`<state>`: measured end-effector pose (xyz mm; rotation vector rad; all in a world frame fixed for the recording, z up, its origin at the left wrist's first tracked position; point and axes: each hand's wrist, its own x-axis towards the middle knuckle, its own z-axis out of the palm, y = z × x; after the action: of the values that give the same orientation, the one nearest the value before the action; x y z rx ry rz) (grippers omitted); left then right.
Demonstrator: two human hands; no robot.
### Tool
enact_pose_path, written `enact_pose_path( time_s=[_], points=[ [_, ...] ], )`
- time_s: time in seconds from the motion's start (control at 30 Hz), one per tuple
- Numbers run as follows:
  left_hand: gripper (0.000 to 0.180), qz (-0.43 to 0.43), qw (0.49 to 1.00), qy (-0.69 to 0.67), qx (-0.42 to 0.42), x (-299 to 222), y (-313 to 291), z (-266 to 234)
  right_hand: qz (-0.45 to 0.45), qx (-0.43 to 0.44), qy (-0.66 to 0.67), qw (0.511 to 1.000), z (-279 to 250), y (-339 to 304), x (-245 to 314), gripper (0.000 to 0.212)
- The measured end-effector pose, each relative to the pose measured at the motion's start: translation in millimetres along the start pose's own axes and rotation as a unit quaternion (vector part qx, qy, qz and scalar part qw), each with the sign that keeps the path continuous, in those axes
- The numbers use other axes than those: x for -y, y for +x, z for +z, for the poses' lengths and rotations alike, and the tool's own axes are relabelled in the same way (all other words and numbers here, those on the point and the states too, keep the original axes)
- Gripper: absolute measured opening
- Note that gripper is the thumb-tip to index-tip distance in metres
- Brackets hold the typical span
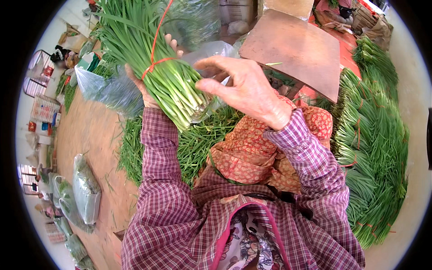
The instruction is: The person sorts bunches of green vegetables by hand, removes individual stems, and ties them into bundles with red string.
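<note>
a bundle of long green stalks (173, 85) is held up to the left of the brown board (292, 51), its pale ends tilted down toward the person, a red tie (158, 63) around it with one end trailing over the leaves. nearer the person than the board, a heap of loose greens (198, 146) lies below the bundle, beside a red and tan patterned cloth (243, 144). right of the board, tied bundles (371, 135) are piled in a long bank; well to its left sits a clear plastic bag (108, 90) with greens in it. the bundle hides much of the left hand (146, 93), which grips it from beneath, thumb on one side, fingers on the other. the right hand (249, 87), just left of the board, has its fingers parted and loosely bent by the pale ends; whether the thumb touches them cannot be told.
</note>
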<state>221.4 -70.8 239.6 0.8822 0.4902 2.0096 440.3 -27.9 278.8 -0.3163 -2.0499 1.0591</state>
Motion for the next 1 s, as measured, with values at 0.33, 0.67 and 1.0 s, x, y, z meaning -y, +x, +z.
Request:
enact_pose_path(
  time_s=[0.33, 0.67, 1.0],
  points=[
    [0.094, -0.032, 0.963, -0.22, 0.152, -17, 2, -54, 0.003, 0.047, -0.074, 0.996, 10, -26, -12, 0.015],
    [0.093, -0.023, 0.945, -0.244, 0.217, -12, 6, -56, 0.074, 0.056, 0.029, 0.995, 16, -7, 0, 0.03],
    [0.097, -0.04, 0.937, -0.258, 0.234, -14, 6, -63, 0.158, 0.179, 0.052, 0.97, 22, -12, -7, 0.026]
  ],
)
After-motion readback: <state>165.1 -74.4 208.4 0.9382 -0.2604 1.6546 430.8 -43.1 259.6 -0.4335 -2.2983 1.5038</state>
